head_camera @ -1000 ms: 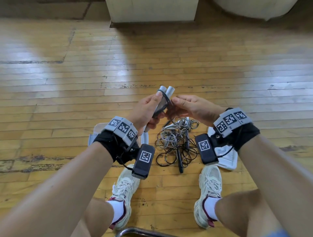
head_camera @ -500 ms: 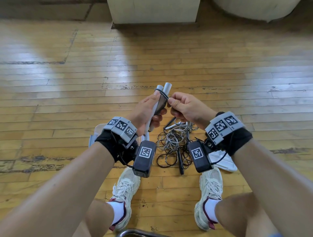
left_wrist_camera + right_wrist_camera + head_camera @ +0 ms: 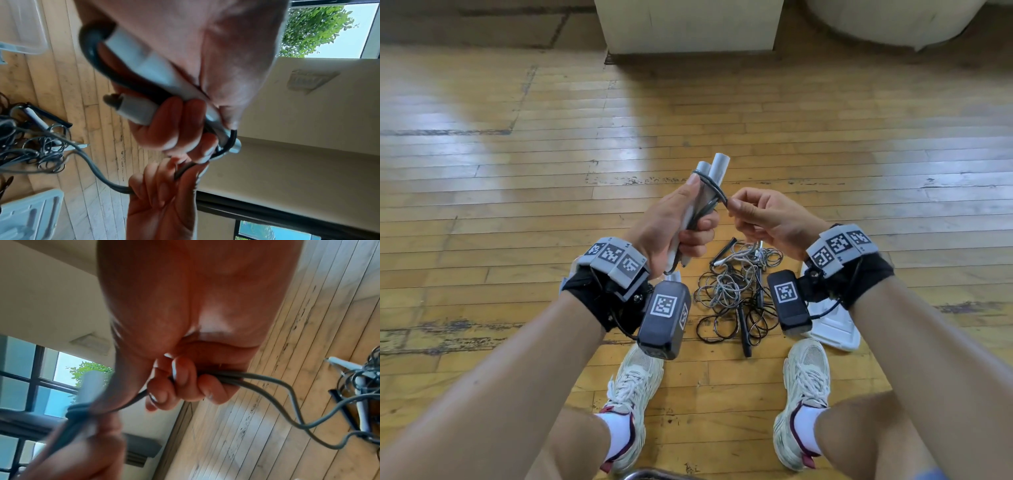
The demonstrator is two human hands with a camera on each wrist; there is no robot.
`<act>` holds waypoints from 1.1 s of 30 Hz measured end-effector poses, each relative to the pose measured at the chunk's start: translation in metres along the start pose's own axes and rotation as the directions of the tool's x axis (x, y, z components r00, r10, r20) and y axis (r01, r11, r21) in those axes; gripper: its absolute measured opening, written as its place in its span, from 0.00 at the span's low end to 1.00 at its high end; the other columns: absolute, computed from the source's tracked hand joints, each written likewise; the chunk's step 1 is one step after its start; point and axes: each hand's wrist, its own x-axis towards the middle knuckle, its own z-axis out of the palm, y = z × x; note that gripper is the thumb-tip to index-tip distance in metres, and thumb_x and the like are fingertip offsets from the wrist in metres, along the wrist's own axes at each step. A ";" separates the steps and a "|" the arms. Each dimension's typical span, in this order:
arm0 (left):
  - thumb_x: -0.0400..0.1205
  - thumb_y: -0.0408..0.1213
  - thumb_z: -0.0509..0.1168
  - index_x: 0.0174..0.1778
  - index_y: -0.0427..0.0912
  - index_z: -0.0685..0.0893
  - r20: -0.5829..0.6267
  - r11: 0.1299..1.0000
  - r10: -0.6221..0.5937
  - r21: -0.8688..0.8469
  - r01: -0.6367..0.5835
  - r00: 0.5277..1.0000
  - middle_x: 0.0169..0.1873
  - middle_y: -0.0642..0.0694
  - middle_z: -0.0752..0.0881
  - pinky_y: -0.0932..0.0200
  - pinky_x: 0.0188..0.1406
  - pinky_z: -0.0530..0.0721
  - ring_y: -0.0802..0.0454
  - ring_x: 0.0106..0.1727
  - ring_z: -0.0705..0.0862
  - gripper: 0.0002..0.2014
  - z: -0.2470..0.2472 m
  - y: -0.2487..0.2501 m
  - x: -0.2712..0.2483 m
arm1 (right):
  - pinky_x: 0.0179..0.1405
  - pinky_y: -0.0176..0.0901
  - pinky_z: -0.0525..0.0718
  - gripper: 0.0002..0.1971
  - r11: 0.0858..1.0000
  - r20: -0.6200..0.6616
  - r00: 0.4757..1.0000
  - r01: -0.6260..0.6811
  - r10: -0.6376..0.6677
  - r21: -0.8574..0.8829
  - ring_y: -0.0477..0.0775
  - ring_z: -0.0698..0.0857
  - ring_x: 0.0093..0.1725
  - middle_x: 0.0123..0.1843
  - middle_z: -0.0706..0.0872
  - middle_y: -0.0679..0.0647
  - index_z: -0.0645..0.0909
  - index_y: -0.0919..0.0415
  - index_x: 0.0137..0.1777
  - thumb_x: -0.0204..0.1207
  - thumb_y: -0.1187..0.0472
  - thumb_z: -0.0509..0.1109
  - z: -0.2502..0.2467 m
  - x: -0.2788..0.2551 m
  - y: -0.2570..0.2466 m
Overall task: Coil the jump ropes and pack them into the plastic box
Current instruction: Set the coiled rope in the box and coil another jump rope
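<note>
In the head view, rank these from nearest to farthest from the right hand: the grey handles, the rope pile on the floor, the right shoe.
1. Grey handles: just left of the right hand, gripped in the left hand.
2. Rope pile: on the floor below the hands, between the wrists.
3. Right shoe: lowest in the picture, closest to the person.

worn plank floor (image 3: 517,192), windows (image 3: 320,32), beige wall (image 3: 308,129)

Rope tangle (image 3: 736,294) between shoes (image 3: 635,407); bare floor (image 3: 517,212) open ahead, left, right.
</note>
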 end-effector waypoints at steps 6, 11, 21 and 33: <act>0.87 0.57 0.49 0.60 0.40 0.73 0.219 0.953 -0.116 0.299 0.047 0.969 0.26 0.51 0.74 0.62 0.19 0.57 0.58 0.20 0.63 0.22 -0.001 0.002 -0.012 | 0.40 0.36 0.80 0.23 0.990 0.180 0.982 -0.027 0.052 -0.140 0.48 0.79 0.37 0.36 0.84 0.54 0.93 0.54 0.42 0.54 0.39 0.88 -0.023 -0.004 0.005; 0.83 0.58 0.55 0.56 0.50 0.80 0.274 0.748 -0.408 0.647 0.147 0.871 0.29 0.49 0.79 0.64 0.17 0.67 0.55 0.22 0.68 0.18 0.010 -0.010 -0.013 | 0.54 0.43 0.87 0.07 0.915 0.284 0.911 -0.188 0.299 -0.358 0.52 0.89 0.47 0.45 0.93 0.53 0.93 0.59 0.46 0.67 0.66 0.82 -0.025 -0.007 0.005; 0.90 0.51 0.55 0.49 0.46 0.81 -0.039 0.052 -0.339 0.997 0.060 0.940 0.29 0.51 0.85 0.60 0.35 0.78 0.62 0.22 0.78 0.15 0.012 -0.051 -0.001 | 0.53 0.35 0.87 0.07 0.546 0.058 0.982 -0.049 0.178 -0.837 0.39 0.89 0.45 0.43 0.92 0.42 0.92 0.52 0.46 0.74 0.66 0.79 0.008 -0.010 0.008; 0.88 0.60 0.55 0.38 0.59 0.73 0.119 0.066 -0.225 0.992 -0.107 0.967 0.33 0.52 0.85 0.49 0.45 0.86 0.53 0.35 0.84 0.15 0.012 -0.059 0.004 | 0.56 0.38 0.88 0.09 0.494 0.032 0.998 0.004 0.048 -0.869 0.40 0.89 0.47 0.44 0.91 0.42 0.91 0.55 0.50 0.72 0.66 0.82 0.009 -0.005 0.015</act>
